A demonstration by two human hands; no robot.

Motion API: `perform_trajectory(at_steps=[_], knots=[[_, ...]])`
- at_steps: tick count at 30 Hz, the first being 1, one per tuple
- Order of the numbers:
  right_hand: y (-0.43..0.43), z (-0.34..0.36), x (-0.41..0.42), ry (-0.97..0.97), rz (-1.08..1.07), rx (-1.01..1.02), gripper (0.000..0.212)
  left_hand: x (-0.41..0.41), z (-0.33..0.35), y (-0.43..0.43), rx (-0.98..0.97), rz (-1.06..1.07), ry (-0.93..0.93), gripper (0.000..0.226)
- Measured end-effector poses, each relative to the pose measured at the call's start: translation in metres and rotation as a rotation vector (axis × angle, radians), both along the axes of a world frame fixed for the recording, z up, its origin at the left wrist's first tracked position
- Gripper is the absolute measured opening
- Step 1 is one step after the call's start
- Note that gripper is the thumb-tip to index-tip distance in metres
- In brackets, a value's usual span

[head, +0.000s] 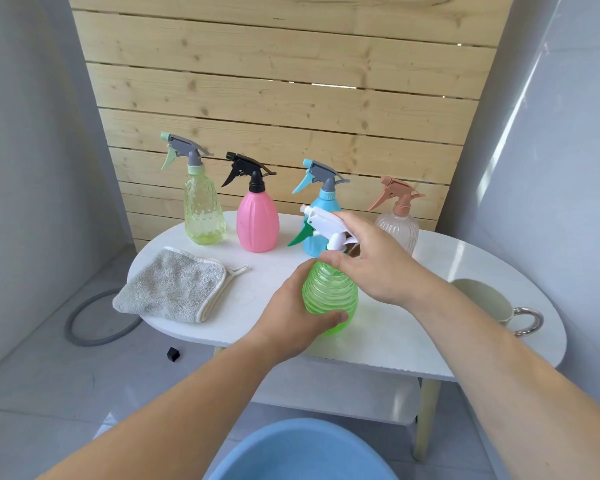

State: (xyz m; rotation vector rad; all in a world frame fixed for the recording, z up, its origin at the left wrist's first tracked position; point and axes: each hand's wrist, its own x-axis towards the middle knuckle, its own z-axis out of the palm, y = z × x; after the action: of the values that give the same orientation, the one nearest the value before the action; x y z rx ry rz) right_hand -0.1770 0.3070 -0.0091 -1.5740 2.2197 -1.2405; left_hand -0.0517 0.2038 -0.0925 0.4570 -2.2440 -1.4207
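A ribbed green spray bottle point(329, 292) stands on the white oval table point(395, 337) near its front edge. My left hand point(291, 320) grips the bottle's body from the left, thumb across its lower front. My right hand point(371, 258) grips the white spray head point(321, 220) at the neck; the head's green trigger point(300, 237) points left.
Behind stand a yellow-green bottle point(203, 216), a pink bottle point(257, 223), a blue bottle point(321, 199) and a clear bottle with a tan head point(399, 226). A grey cloth point(174, 285) lies left, a cream mug point(489, 303) right. A blue basin point(302, 452) sits below.
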Motion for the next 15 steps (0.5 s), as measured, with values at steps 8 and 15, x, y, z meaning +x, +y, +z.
perform_trajectory(at_steps=[8,15], knots=[[0.0066,-0.0001,-0.0049,-0.003,0.012,0.063,0.033,0.0002,0.0015,0.0018,-0.006,0.003,-0.005,0.068],[0.004,-0.0008,-0.0028,-0.055,0.002,-0.008,0.027,-0.0006,0.0006,0.0032,-0.012,0.026,-0.007,0.069]])
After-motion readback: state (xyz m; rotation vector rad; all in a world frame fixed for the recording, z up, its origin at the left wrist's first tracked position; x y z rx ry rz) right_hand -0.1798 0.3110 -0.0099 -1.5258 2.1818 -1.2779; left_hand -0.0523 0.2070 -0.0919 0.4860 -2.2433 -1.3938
